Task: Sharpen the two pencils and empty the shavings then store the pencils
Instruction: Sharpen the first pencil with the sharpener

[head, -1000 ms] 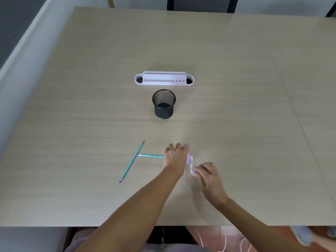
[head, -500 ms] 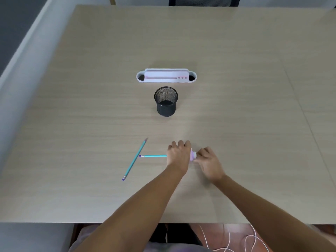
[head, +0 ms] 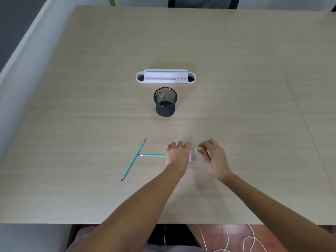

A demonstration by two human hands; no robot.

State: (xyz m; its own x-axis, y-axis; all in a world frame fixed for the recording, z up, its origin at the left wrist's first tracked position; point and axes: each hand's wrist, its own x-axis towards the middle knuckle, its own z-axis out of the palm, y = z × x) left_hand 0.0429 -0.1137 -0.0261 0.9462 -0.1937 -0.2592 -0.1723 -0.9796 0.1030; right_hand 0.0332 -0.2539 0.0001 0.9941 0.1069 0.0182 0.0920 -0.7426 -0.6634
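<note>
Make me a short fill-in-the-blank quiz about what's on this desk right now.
1. The mesh cup is coloured ____.
2. The number of teal pencils in view is ____.
3. The loose pencil lies to the ____ of both hands.
4. The pink sharpener is held by the ____ hand.

Missing words: black; two; left; left

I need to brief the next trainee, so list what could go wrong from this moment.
1. The right hand pinches a small white part beside the pink sharpener held by the left hand; if the sharpener is open, shavings may spill on the table instead of going into the black mesh cup.
2. The loose pencil touches the end of the held pencil; turning the held one could nudge it away.
</note>
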